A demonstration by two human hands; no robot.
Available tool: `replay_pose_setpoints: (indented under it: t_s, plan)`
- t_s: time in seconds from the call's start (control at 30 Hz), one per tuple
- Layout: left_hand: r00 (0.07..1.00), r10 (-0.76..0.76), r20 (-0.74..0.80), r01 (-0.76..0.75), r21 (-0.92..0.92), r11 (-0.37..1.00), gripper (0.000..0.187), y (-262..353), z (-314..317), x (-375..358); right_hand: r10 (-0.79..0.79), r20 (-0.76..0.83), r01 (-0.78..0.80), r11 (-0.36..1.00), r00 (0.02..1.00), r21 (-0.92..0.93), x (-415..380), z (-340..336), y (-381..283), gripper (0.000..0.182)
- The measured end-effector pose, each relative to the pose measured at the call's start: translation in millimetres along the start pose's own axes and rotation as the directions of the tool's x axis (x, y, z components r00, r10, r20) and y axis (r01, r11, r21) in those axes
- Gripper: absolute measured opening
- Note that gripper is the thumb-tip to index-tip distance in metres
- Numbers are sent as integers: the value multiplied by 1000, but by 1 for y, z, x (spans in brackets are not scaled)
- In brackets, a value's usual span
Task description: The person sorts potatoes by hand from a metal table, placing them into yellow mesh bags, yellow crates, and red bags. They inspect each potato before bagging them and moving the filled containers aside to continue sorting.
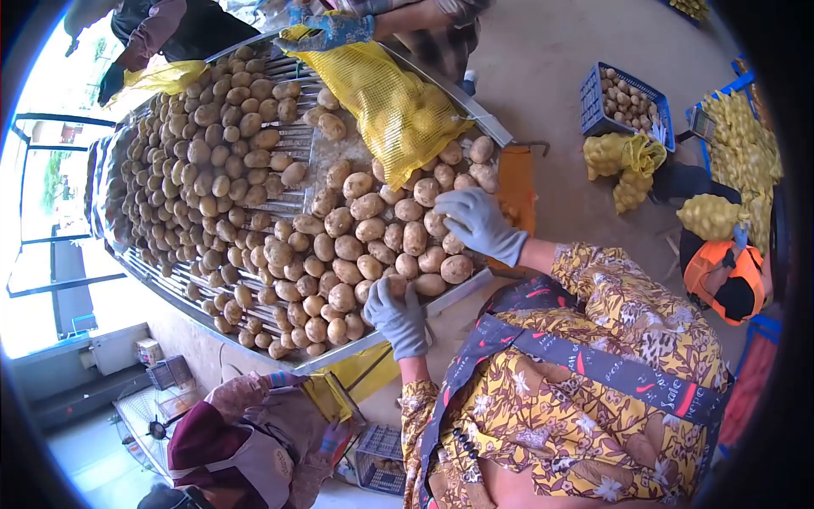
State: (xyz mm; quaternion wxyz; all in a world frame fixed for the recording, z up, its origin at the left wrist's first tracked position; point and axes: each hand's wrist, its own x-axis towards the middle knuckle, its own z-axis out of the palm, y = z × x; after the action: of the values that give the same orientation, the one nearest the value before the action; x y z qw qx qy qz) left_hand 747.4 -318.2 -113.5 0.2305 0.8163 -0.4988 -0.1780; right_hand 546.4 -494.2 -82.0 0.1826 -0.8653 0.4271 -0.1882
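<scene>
My left hand, in a grey glove, is at the near edge of the sorting conveyor. Its thumb and fingers close around a potato, partly covered by the glove. Farther right, my right hand, gloved alike, lies over the potatoes with fingers extended, touching a brown potato. Several earthy potatoes surround both hands. Just beyond my right hand, a yellow mesh bag with potatoes in it lies on the conveyor end, its upper edge held by a co-worker's blue glove.
Metal rollers carry a thick bed of potatoes. Another person handles a yellow bag at lower left. A blue crate of potatoes, filled mesh bags and a person in an orange vest are on the right.
</scene>
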Motion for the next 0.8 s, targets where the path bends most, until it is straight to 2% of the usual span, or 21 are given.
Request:
replay_pose_setpoints:
  t_s: [0.03, 0.07, 0.1, 0.17, 0.2, 0.27, 0.3, 0.37, 0.4, 0.43, 0.5, 0.53, 0.63, 0.67, 0.7, 0.73, 0.77, 0.8]
  plan:
    - [1000, -3, -2, 3, 6, 1000, 60, -5, 3, -1, -22, 100, 4, 984, 995, 179, 11, 17, -5, 32]
    - [997, 62, -44, -62, 5, 998, 61, -8, 1, -3, -63, 146, 42, 989, 987, 141, 25, 35, -16, 30]
    - [988, 129, -87, -128, 10, 992, 63, -11, 0, -5, -131, 138, 101, 973, 982, 205, 39, 53, -25, 33]
    - [989, 142, -50, -142, 0, 990, 65, -18, -2, -5, -186, 292, 178, 982, 938, 56, 62, 85, -47, 31]
    - [989, 142, -38, -142, 1, 990, 66, -20, -2, -5, -187, 291, 177, 982, 938, 62, 67, 105, -50, 31]
    - [988, 152, -18, -152, -13, 988, 67, -23, -2, -4, -304, 282, 363, 914, 910, -184, 81, 129, -54, 30]
    - [987, 160, -15, -160, -15, 987, 68, -23, -4, -4, -308, 280, 365, 913, 909, -183, 86, 130, -58, 30]
    - [979, 202, -28, -203, -21, 979, 70, -34, 0, -4, -150, 509, 294, 931, 848, -215, 99, 132, -67, 25]
    - [977, 214, -14, -214, -6, 977, 72, -38, -1, -4, -212, 498, 352, 913, 841, -205, 105, 132, -65, 18]
    - [975, 221, 8, -221, -46, 974, 66, -42, -1, -4, -257, 509, 411, 885, 822, -218, 108, 130, -63, 15]
    - [962, 271, 3, -270, -72, 960, 67, -40, -10, 4, -349, 457, 463, 871, 818, -165, 109, 122, -58, 15]
    - [963, 267, 42, -260, -134, 956, 66, -47, -7, 3, -337, 475, 460, 872, 813, -167, 106, 122, -57, 16]
    - [968, 245, 54, -224, -249, 942, 64, -46, -15, 7, -176, 631, 241, 970, 756, -17, 113, 102, -59, 28]
    - [981, 193, -4, -187, -272, 944, 63, -52, -29, 20, -157, 619, 104, 987, 769, 122, 119, 90, -57, 41]
    - [987, 143, -66, -156, -278, 948, 62, -59, -44, 30, -54, 645, -128, 964, 762, 232, 126, 85, -56, 43]
    - [988, 86, -132, -118, -261, 958, 62, -70, -62, 41, -12, 547, -293, 835, 837, 466, 126, 93, -53, 42]
    - [988, 80, -134, -114, -269, 956, 62, -88, -83, 52, 70, 460, -399, 622, 885, 674, 125, 104, -52, 42]
    - [969, -20, -248, -29, -191, 981, 61, -111, -108, 64, 103, 536, -529, 397, 838, 750, 136, 102, -63, 41]
